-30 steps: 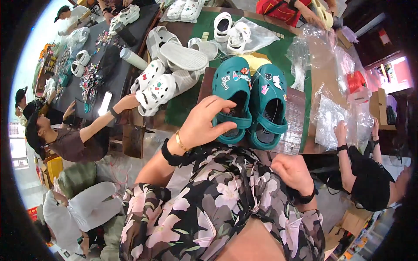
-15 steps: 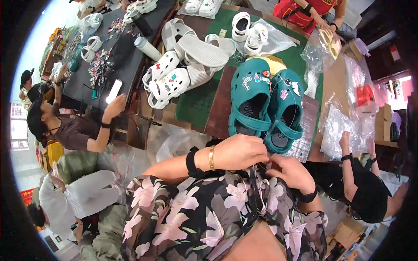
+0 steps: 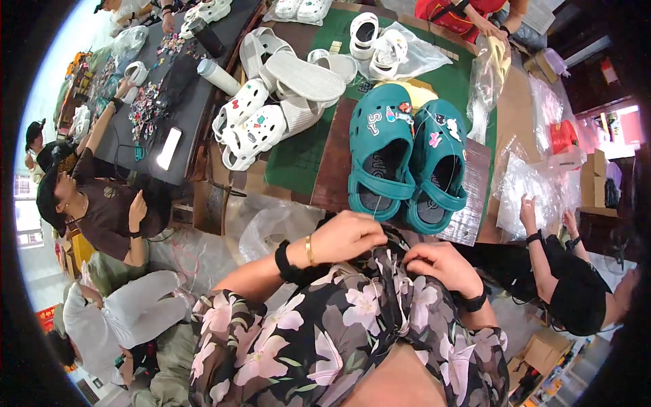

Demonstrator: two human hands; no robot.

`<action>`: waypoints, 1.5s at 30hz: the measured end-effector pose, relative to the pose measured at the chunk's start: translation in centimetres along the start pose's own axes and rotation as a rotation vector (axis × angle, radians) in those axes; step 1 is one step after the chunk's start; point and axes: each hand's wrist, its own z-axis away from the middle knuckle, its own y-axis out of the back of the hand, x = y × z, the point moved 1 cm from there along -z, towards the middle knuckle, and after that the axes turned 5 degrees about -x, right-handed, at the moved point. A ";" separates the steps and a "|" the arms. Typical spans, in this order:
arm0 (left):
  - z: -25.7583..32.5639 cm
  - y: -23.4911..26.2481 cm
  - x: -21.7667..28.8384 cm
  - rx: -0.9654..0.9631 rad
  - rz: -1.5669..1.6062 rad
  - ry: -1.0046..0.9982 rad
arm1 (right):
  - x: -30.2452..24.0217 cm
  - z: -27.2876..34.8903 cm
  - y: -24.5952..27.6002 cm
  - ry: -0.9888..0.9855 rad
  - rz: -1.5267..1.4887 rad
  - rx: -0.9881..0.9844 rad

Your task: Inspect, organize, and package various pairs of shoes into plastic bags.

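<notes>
A pair of teal clogs with charms on their toes, the left clog [image 3: 371, 108] and the right clog [image 3: 449, 144], stands side by side on the table just beyond my hands, heels toward me. My left hand [image 3: 342, 239] is closed in a pinch below the left clog's heel. From its fingertips a thin clear thread [image 3: 375, 207] rises over the clogs. Close to my floral top, my right hand [image 3: 444, 268] has its fingers curled in; whatever lies under them is hidden. A small gap separates the two hands.
Grey slides [image 3: 305, 76] and white clogs [image 3: 256, 139] are piled at the left of the green mat [image 3: 288, 166]. White sandals [image 3: 388, 53] lie on a plastic bag behind. Clear bags [image 3: 522, 186] cover the right side. Co-workers sit on both sides; a dark table [image 3: 112, 129] stands left.
My hands have drawn apart, the left moving slightly left and down. The view has shifted a little. At the left, a co-worker's hand has moved back from the phone.
</notes>
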 end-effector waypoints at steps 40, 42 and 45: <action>-11.5 3.3 7.1 -0.024 -0.317 -0.499 | -0.2 5.1 -1.3 0.292 0.430 0.619; -12.2 3.0 6.9 -0.076 -0.343 -0.307 | 0.0 4.4 -1.0 0.328 0.465 0.621; -13.6 3.1 6.1 -0.101 -0.341 -0.131 | 1.2 3.0 -0.4 0.364 0.539 0.658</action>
